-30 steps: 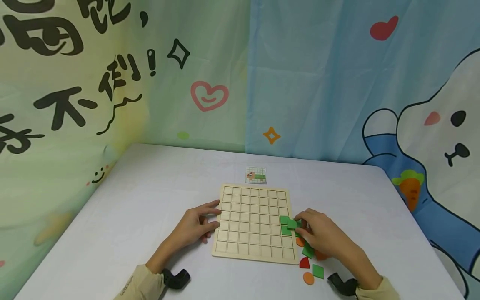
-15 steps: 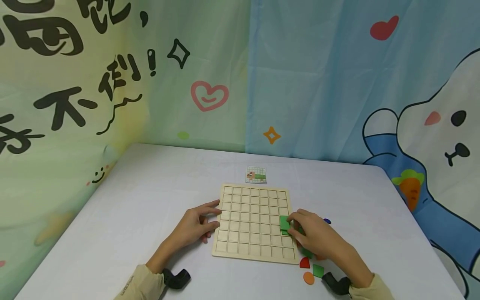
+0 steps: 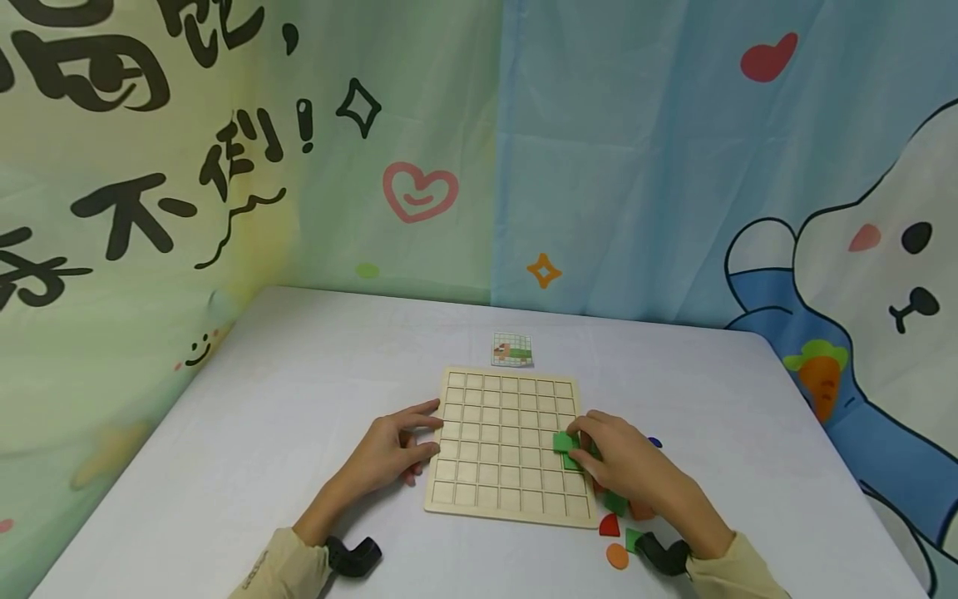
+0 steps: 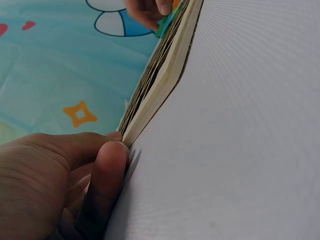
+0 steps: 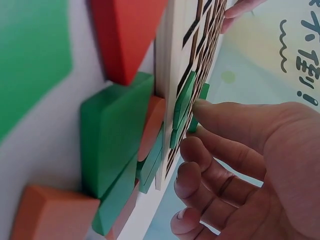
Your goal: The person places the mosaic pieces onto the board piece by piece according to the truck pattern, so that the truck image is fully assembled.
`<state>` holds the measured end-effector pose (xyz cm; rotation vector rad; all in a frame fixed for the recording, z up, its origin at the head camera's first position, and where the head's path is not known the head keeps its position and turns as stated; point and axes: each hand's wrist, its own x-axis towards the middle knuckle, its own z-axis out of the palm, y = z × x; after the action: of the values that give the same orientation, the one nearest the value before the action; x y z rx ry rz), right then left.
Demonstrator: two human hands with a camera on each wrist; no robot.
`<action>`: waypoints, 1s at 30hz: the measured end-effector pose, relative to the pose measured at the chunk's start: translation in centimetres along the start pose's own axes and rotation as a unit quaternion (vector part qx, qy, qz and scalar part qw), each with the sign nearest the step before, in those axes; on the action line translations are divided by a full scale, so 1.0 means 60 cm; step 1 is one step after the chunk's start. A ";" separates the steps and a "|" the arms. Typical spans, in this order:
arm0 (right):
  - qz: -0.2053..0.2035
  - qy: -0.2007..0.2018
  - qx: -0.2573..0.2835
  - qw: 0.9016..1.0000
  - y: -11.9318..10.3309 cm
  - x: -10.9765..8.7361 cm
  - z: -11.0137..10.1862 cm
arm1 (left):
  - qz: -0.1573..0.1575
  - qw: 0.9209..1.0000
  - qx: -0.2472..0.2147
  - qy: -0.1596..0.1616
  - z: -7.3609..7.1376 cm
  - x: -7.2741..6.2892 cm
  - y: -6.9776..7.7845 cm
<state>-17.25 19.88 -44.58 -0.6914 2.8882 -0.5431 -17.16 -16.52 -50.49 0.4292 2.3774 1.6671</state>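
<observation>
A square wooden grid board lies on the white table. My left hand rests its fingertips on the board's left edge, with thumb and index finger against the rim in the left wrist view. Over the right-hand columns, my right hand pinches a green square tile between thumb and index finger. That same green tile stands above the board surface in the right wrist view. Just below it, another green tile sits in a grid cell, partly covered.
Beside the board's right edge lie loose pieces: a red quarter-round piece, an orange disc, several green pieces and an orange piece. A blue piece shows behind my right hand. Behind the board lies a small pattern card.
My right hand has moved left over the board with the green tile, from the right edge to over the cells. The left hand stays in place.
</observation>
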 end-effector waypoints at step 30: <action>-0.015 -0.012 -0.006 1.000 -0.010 0.028 0.008 | -0.004 1.000 0.006 0.003 0.000 0.001 0.000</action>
<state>-18.37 18.45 -44.83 -0.7383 2.8669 -0.5171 -17.19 -16.50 -50.47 0.4178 2.3902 1.6547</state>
